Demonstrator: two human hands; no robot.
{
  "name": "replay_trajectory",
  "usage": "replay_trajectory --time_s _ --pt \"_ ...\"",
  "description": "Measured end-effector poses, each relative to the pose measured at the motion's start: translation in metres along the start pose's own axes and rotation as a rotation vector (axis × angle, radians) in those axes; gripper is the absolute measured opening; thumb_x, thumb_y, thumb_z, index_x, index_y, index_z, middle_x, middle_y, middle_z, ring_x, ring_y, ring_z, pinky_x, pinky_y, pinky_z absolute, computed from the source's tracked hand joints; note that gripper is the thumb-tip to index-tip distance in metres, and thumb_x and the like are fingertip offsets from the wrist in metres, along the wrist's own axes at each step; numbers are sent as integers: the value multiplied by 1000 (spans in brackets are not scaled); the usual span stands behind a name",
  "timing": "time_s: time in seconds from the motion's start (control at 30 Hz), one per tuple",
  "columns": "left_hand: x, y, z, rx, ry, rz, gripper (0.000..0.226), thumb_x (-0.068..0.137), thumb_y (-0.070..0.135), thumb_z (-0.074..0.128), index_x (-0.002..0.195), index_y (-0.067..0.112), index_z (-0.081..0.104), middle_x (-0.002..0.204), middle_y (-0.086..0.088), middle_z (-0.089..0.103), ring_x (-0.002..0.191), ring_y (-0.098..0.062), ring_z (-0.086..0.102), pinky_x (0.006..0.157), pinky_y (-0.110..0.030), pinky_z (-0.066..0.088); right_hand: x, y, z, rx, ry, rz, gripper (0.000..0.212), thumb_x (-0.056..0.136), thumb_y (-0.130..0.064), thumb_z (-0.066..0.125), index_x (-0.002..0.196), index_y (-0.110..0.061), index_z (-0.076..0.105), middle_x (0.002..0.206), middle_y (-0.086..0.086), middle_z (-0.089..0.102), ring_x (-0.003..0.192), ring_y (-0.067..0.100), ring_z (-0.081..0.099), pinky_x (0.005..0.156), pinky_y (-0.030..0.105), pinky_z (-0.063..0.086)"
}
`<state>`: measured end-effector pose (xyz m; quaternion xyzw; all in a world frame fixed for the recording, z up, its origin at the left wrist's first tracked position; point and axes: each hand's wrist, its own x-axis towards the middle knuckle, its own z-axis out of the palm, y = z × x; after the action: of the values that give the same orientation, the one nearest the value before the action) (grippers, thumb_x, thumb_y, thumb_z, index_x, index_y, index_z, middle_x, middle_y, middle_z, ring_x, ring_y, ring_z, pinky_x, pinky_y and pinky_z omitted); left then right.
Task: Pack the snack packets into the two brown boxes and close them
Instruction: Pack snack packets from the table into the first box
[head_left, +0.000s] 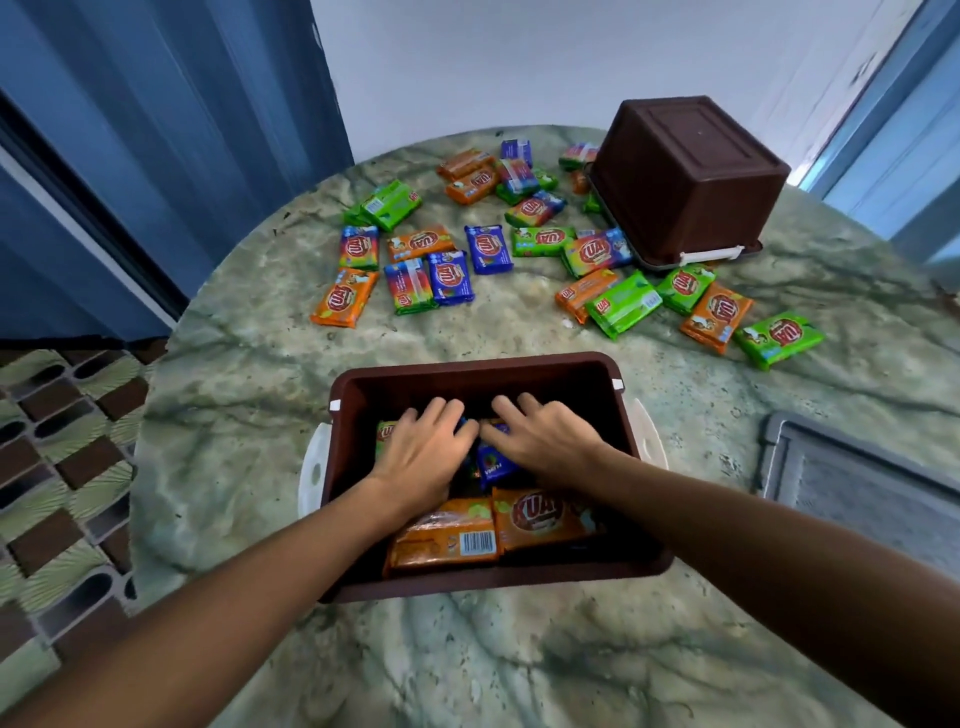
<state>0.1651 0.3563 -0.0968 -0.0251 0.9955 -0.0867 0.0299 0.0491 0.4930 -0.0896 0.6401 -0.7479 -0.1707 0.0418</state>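
Both hands, left (423, 452) and right (540, 441), press flat-fingered on packets inside the open brown box (597, 371). Two orange packets (493, 530) lie nearest.

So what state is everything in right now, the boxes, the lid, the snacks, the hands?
Near brown box: upright, open, partly filled with packets.
Far brown box: upside down on its lid, side latch visible.
Grey lid: off, lying flat on the table.
Loose snack packets: scattered, unpacked.
Left hand: inside near box, on packets.
Right hand: inside near box, on packets.
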Motion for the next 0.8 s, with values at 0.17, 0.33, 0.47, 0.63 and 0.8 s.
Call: replay_trajectory --time_s 0.17,0.33,0.47,0.63,0.8 --pt "-1 -2 -1 -40 -81 -38 65 54 25 82 112 12 57 107 -12 57 98 -31 55 66 -41 49 2 -5 -15 147 -106 299 58 72 -43 77 119 -17 55 109 10 58 93 28 59 55 32 36" --pt "-3 -5 -4 -116 -132 -135 65 78 27 69 135 14 39 126 -9 45 118 -29 43 81 -42 48 5 -15 -18 156 -104 376 51 80 -43 71 116 -8 61 111 10 57 99 28 58 57 30 38" --pt "1 -3 -10 -102 -152 -155 63 79 26 69 133 13 39 129 -8 43 120 -28 42 82 -41 47 3 -12 -14 353 -129 482 66 79 -48 70 128 -14 42 121 10 54 106 30 58 67 33 40" --pt "-5 -2 -11 -25 -161 -146 75 73 50 71 130 14 39 124 -11 42 113 -29 44 70 -38 48 -7 -7 -19 284 -186 568 77 75 -51 73 130 -12 38 127 14 46 110 31 53 74 34 45" --pt "5 0 -10 7 -130 -114 67 79 49 65 127 11 39 122 -12 45 108 -28 50 66 -35 44 2 -13 -18 225 -178 495 71 77 -49 72 127 -11 39 121 16 51 95 26 64 62 30 38"
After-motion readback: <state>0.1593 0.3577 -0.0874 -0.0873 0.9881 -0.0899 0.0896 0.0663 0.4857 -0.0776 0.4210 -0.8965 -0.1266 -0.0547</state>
